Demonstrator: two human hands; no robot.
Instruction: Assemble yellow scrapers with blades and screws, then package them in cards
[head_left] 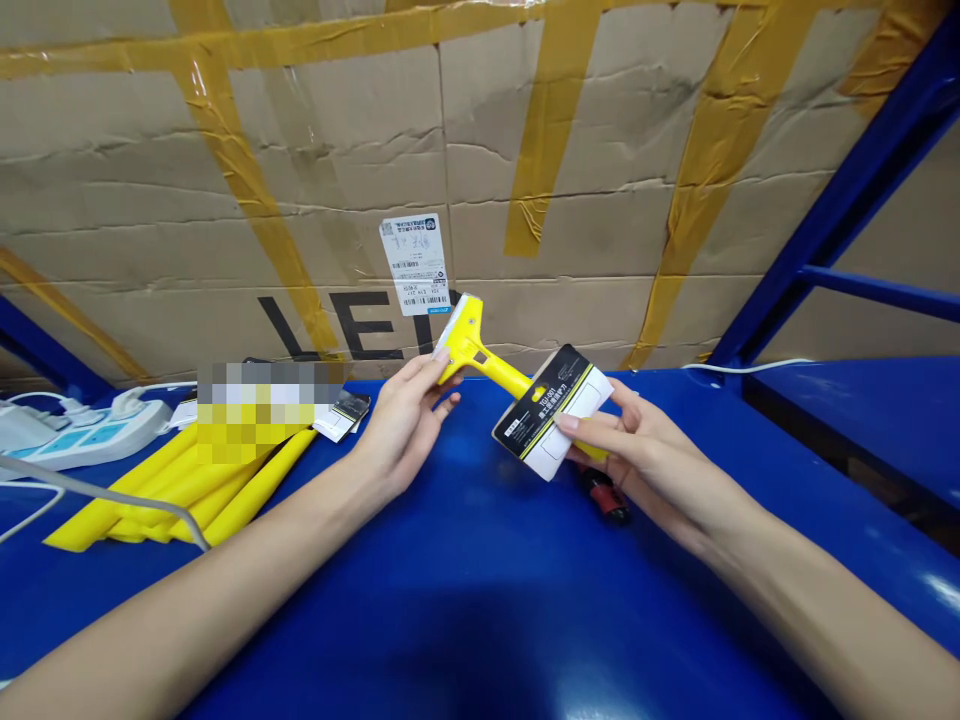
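A yellow scraper [501, 371] is held up in front of me, tilted, its wide blade head to the upper left. My left hand [409, 410] pinches the edge of that head between thumb and fingers. My right hand [637, 435] grips a black-and-white printed card [553, 412] that lies across the scraper's handle, thumb on the card's front. The handle's yellow end shows below the card, by the right fingers. Behind the right hand, a red-and-black tool handle [604, 497] lies on the blue surface, partly hidden.
On the left of the blue table [420, 600] lies a bundle of yellow handles [195, 490] with cards, partly blurred. A white power strip [97, 435] and cables [112, 492] are beside it. A taped cardboard box [360, 180] stands behind; blue metal posts [840, 200] frame the right.
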